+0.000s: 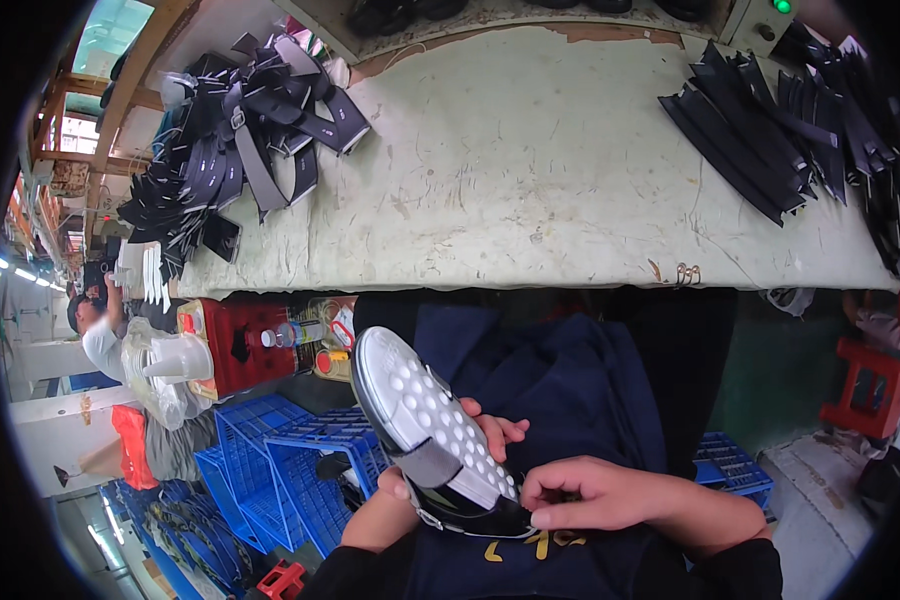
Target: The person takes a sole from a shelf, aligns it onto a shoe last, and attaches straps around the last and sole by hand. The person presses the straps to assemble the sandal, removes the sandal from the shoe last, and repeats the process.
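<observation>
A sandal (440, 415) lies tilted over my lap, its silver-white face dotted with raised round bumps and turned up. A dark strap (432, 464) crosses it, and black material with a small buckle runs round the near end. My left hand (494, 428) cradles it from beneath: the thumb shows on its left side and the fingertips come out on its right. The palm is hidden under it. At the near end my right hand (598, 492) has its fingers curled and thumb pressed in, pinching the black edge there.
Across the worktable (490, 150) lie a pile of black buckled straps (260, 120) at left and black strips (740, 130) at right. Blue crates (300, 450) stand left of my lap, below a red box (235, 345) with bottles. A red stool (865, 388) is at right; another person (102, 335) is far left.
</observation>
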Motion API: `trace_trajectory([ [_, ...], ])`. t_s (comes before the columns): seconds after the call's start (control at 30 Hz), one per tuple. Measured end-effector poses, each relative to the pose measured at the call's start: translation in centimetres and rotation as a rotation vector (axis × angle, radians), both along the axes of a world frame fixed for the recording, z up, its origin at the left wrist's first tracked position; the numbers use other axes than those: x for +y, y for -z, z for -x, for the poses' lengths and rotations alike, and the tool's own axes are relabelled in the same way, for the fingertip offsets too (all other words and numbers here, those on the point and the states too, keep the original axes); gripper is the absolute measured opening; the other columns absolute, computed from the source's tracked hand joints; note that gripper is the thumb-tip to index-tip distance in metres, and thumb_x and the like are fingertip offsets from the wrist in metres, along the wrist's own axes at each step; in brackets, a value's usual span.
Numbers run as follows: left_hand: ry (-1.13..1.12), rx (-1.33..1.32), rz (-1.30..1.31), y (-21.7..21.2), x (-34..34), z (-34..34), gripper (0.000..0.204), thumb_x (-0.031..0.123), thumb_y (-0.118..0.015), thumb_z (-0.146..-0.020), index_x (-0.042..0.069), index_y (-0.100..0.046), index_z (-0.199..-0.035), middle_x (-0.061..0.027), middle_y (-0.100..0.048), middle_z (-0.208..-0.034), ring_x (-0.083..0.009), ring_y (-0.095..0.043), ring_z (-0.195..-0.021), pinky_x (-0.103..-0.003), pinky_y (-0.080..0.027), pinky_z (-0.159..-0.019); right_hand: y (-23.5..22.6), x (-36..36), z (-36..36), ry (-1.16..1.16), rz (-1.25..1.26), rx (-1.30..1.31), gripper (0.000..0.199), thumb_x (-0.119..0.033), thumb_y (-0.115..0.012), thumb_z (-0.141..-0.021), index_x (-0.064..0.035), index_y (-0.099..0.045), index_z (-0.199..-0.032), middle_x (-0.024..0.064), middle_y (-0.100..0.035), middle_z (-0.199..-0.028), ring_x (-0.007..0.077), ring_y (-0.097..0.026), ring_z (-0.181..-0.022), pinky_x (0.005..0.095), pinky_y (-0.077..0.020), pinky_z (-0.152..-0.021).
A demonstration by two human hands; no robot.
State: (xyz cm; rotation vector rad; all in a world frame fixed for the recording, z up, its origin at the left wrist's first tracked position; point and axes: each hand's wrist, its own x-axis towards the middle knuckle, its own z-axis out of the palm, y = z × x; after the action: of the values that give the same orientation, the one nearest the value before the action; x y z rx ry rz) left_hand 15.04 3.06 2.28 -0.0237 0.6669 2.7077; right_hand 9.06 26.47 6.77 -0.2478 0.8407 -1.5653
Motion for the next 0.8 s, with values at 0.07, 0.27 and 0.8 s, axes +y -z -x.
trace_trajectory([
  [0.07, -0.012, 0.000, -0.013, 0.4, 0.1, -0.2, 0.111, 0.055, -0.083, -0.050, 0.013, -0.043, -0.145, -0.0197, -0.063, -0.110, -0.0360, -0.053, -0.120, -0.055, -0.016, -0.119, 0.3, -0.1, -0.2, 0.034, 0.036, 0.152, 0.021, -0.023, -0.066, -0.097, -0.0030, -0.062, -0.093, -0.0005, -0.060, -0.080, 0.0067, -0.054, -0.073, 0.0243, -0.0426, -0.064],
  [0.27, -0.021, 0.007, -0.041, 0.8, 0.0, -0.2, 0.113, 0.055, -0.081, -0.048, 0.012, -0.042, -0.145, -0.0204, -0.062, -0.110, -0.0360, -0.054, -0.118, -0.054, -0.019, -0.118, 0.8, -0.1, -0.2, 0.011, 0.050, 0.209, 0.019, -0.021, -0.067, -0.096, -0.0031, -0.062, -0.093, -0.0008, -0.061, -0.080, 0.0062, -0.054, -0.071, 0.0245, -0.0429, -0.064],
  [0.8, -0.053, 0.069, 0.002, 1.2, -0.1, -0.9, 0.115, 0.057, -0.079, -0.047, 0.010, -0.040, -0.144, -0.0210, -0.062, -0.109, -0.0372, -0.052, -0.122, -0.053, -0.014, -0.120, 0.2, -1.4, 2.6, -0.285, -0.362, 0.422, 0.039, -0.037, -0.082, -0.080, -0.0034, -0.062, -0.078, 0.0038, -0.062, -0.074, 0.0115, -0.055, -0.064, 0.0265, -0.0411, -0.058],
])
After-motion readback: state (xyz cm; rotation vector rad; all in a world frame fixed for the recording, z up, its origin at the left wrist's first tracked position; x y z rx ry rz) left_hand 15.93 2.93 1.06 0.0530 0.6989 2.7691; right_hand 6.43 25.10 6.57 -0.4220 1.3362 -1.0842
